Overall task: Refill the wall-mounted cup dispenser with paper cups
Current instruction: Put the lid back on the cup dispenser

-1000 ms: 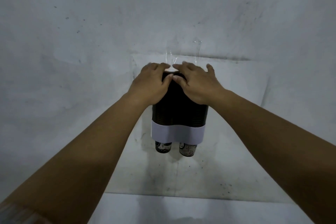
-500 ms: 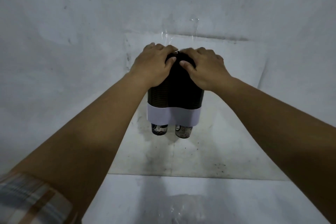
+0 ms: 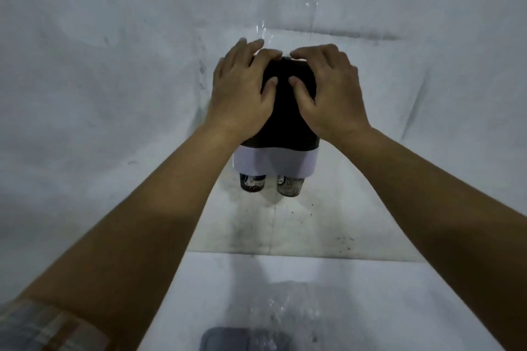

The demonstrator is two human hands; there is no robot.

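A dark cup dispenser (image 3: 288,114) with a white band (image 3: 273,162) hangs on the wall in the middle of the view. Two printed paper cups stick out below it, one on the left (image 3: 252,183) and one on the right (image 3: 289,186). My left hand (image 3: 242,91) wraps the dispenser's top left, fingers over the upper edge and thumb on the dark front. My right hand (image 3: 330,91) mirrors it on the top right, fingers bent over the top. The top opening is hidden by my fingers.
A pale sheet (image 3: 356,194) is fixed to the grey wall behind the dispenser. Below lies a white table (image 3: 370,279) with crumpled clear plastic wrap (image 3: 285,308) and a dark flat object (image 3: 245,339) at the bottom edge.
Both hands stay on the dispenser's top. The thumbs have spread apart onto its front. My view has tilted down, bringing the table, plastic wrap and dark object into sight.
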